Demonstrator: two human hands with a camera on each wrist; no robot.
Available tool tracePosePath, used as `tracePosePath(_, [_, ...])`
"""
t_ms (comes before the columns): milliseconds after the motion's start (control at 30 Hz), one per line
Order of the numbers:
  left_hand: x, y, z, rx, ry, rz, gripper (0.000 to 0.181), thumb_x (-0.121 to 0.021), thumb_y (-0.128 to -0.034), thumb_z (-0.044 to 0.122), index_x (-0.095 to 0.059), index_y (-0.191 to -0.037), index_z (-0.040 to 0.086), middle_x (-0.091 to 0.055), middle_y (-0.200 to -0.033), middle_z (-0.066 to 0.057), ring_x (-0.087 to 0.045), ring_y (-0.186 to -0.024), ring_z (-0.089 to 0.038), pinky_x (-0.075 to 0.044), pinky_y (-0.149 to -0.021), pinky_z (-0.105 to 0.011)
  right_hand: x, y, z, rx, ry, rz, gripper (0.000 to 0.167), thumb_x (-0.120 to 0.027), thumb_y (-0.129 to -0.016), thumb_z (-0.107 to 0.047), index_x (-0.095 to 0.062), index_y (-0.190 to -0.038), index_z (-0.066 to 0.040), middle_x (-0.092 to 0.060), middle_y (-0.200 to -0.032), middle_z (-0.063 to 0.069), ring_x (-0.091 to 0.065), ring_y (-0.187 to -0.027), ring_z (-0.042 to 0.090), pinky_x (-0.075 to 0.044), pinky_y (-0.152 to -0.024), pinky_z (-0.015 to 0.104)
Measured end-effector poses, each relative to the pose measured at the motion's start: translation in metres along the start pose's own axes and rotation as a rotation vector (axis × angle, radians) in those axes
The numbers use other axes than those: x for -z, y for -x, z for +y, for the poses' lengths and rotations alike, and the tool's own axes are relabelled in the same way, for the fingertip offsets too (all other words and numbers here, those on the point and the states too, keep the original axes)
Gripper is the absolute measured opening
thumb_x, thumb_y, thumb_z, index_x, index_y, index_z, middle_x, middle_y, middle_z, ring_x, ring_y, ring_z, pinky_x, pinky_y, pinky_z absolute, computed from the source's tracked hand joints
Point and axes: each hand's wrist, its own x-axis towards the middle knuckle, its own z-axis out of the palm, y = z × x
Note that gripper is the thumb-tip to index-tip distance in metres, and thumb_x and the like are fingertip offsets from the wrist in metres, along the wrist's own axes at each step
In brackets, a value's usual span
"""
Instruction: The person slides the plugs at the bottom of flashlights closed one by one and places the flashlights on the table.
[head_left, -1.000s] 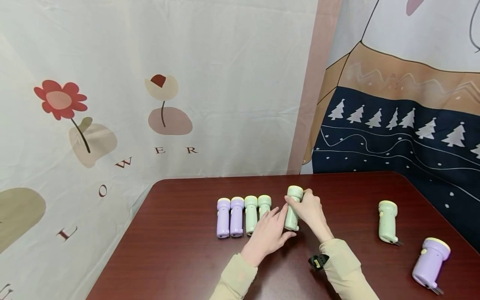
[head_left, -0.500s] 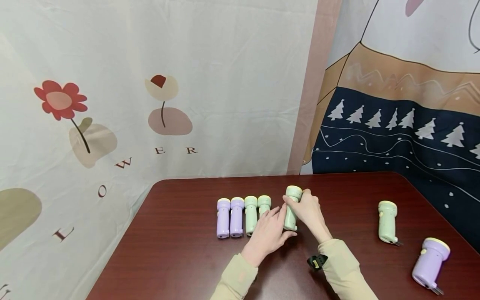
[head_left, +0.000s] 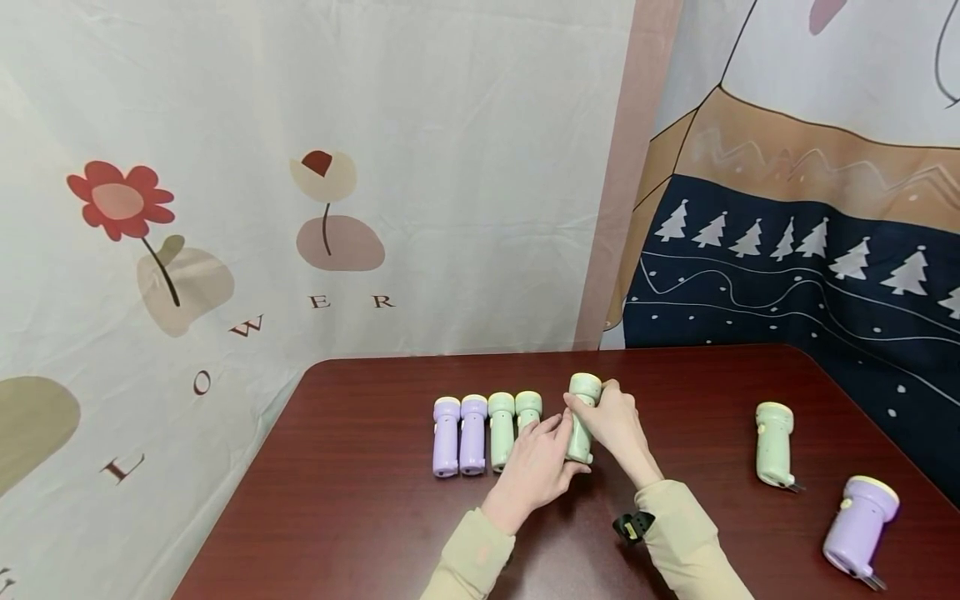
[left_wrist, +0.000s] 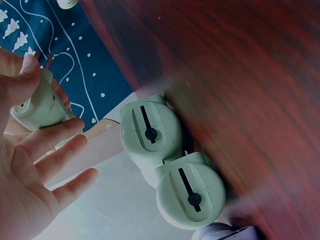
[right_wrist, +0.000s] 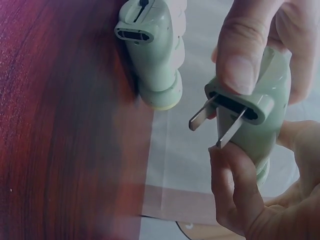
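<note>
One green flashlight [head_left: 581, 440] tilts over the tabletop [head_left: 337, 517] beside the flashlight row [head_left: 501, 429]: the right hand [head_left: 617, 423], angled inward, grips it; the left hand [head_left: 531, 468] pinches its plug end, outer fingers [left_wrist: 75, 190] spread. Wrist views alone show its prongs [right_wrist: 232, 128].

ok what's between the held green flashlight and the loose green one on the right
In the head view, the right grip around the held flashlight, then bare tabletop up to the loose one.
</note>
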Motion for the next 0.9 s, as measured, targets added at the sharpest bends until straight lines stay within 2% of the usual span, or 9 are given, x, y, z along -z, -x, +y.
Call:
tracePosePath(300, [0.0004, 0.0000, -0.0009, -0.010, -0.034, 0.001, 0.072, -0.066, -0.0814, 0.050, -0.048, -0.133, 0.003, -0.070, -0.114, -0.003, -0.061, -0.116, -0.013, -0.049, -0.091, -0.035, -0.0006, -0.0001, -0.0012, 0.002, 0.010, 0.011, 0.064, -0.063, -0.084, -0.046, -0.047, -0.112, 0.010, -0.061, -0.092, 0.025, -0.063, -0.074, 0.027, -0.049, -0.056, 0.031])
tracePosePath(900, [0.0001, -0.0010, -0.0019, -0.015, -0.033, 0.015, 0.068, -0.067, -0.0801, 0.046, -0.050, -0.130, 0.003, -0.069, -0.117, -0.004, -0.062, -0.114, -0.013, -0.049, -0.089, -0.035, -0.0010, -0.0014, -0.0017, 0.010, 0.004, 0.011, 0.066, -0.062, -0.084, -0.047, -0.046, -0.114, 0.010, -0.061, -0.092, 0.024, -0.064, -0.074, 0.028, -0.049, -0.055, 0.031])
